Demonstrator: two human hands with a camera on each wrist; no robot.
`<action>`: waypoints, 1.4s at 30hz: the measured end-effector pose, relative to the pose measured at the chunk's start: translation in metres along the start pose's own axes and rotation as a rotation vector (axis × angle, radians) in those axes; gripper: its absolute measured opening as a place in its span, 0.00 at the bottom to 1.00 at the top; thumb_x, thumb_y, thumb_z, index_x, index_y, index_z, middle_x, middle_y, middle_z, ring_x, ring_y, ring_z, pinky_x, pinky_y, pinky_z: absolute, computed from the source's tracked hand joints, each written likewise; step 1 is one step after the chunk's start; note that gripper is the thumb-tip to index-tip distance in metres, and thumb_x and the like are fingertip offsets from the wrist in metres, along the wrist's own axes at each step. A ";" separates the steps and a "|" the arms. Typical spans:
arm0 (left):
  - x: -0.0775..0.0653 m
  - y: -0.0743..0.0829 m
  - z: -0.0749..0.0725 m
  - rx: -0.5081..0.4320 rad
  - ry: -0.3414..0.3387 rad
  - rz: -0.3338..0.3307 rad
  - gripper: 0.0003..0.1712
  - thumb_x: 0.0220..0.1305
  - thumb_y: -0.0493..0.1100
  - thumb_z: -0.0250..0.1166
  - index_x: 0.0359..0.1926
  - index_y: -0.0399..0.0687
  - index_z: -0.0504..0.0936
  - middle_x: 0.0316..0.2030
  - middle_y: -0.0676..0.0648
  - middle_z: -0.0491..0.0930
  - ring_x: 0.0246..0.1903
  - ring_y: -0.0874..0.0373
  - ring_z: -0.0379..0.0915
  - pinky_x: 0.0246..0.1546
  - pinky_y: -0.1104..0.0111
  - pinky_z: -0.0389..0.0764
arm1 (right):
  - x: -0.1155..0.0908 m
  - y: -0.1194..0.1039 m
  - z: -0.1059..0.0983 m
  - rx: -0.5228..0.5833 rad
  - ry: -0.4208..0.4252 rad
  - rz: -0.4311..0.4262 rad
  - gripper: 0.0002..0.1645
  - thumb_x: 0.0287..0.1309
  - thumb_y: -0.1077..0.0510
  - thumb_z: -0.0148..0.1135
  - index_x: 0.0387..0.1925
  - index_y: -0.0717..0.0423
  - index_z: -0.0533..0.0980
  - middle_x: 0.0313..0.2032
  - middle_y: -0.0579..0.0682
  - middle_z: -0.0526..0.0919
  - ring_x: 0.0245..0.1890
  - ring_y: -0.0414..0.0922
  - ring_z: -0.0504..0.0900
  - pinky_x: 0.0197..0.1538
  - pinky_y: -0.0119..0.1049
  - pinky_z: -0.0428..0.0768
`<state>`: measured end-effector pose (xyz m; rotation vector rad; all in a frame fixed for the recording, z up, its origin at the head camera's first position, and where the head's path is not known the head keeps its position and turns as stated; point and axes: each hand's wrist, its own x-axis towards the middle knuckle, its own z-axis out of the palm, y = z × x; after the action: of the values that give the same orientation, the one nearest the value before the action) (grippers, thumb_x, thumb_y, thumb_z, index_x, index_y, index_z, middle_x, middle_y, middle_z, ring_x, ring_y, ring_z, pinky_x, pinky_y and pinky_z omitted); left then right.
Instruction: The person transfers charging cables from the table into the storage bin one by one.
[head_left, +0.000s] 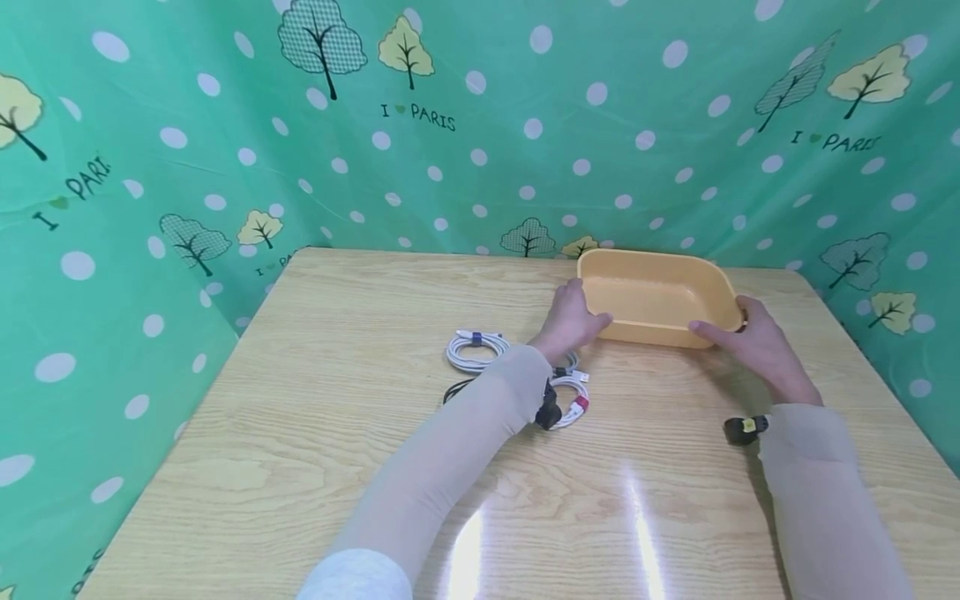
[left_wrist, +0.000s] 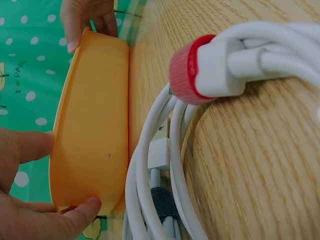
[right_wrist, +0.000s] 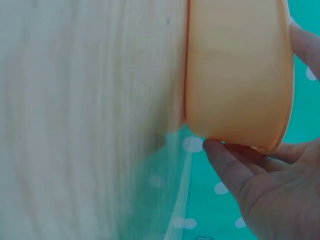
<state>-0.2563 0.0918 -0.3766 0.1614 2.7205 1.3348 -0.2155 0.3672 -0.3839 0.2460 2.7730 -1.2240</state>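
A yellow-orange plastic basin [head_left: 648,335] sits upright at the back right of the table, with nothing inside. My left hand [head_left: 570,321] holds its left end, thumb at the near rim and fingers around the corner. At the opposite end, my right hand [head_left: 761,346] grips the basin, its thumb over the near rim and fingers wrapped around the end wall. The right wrist view shows these fingertips [right_wrist: 215,150] against the outer wall. Beneath my left wrist lie coiled cables, including a white one [head_left: 579,417] bound with a red strap [left_wrist: 187,70].
Left of my left forearm is a white coiled cable [head_left: 468,365] with a dark blue strap [head_left: 476,339]. Part of a black cable [head_left: 453,389] shows beside the sleeve, which hides the rest. A green polka-dot curtain [head_left: 480,150] hangs behind the wooden table [head_left: 300,400].
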 end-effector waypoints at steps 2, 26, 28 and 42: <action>0.000 0.000 -0.001 0.004 0.003 0.003 0.41 0.56 0.49 0.70 0.66 0.45 0.62 0.49 0.48 0.68 0.45 0.58 0.70 0.54 0.71 0.74 | 0.001 -0.001 0.001 0.004 0.000 0.001 0.72 0.49 0.28 0.62 0.73 0.64 0.33 0.69 0.71 0.48 0.65 0.68 0.54 0.63 0.69 0.57; -0.002 -0.009 -0.009 -0.014 0.008 0.038 0.38 0.54 0.47 0.71 0.63 0.43 0.64 0.49 0.47 0.69 0.46 0.57 0.69 0.55 0.69 0.74 | -0.003 -0.008 0.007 -0.027 -0.006 -0.004 0.73 0.48 0.27 0.61 0.72 0.65 0.32 0.68 0.73 0.47 0.65 0.69 0.54 0.62 0.69 0.59; -0.002 -0.009 -0.010 -0.015 0.009 0.043 0.38 0.54 0.46 0.71 0.63 0.43 0.65 0.49 0.48 0.70 0.46 0.57 0.69 0.55 0.69 0.74 | -0.003 -0.008 0.008 -0.031 -0.006 -0.007 0.73 0.48 0.26 0.60 0.72 0.66 0.33 0.68 0.74 0.48 0.65 0.69 0.54 0.62 0.69 0.59; -0.002 -0.011 -0.015 -0.036 0.000 0.038 0.37 0.54 0.45 0.71 0.62 0.43 0.65 0.50 0.47 0.70 0.48 0.57 0.69 0.56 0.69 0.73 | -0.002 -0.009 0.011 -0.024 -0.004 -0.017 0.73 0.48 0.26 0.61 0.72 0.65 0.33 0.68 0.73 0.49 0.65 0.69 0.55 0.62 0.68 0.59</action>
<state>-0.2573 0.0734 -0.3759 0.2113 2.7043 1.3926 -0.2149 0.3528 -0.3839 0.2184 2.7897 -1.1924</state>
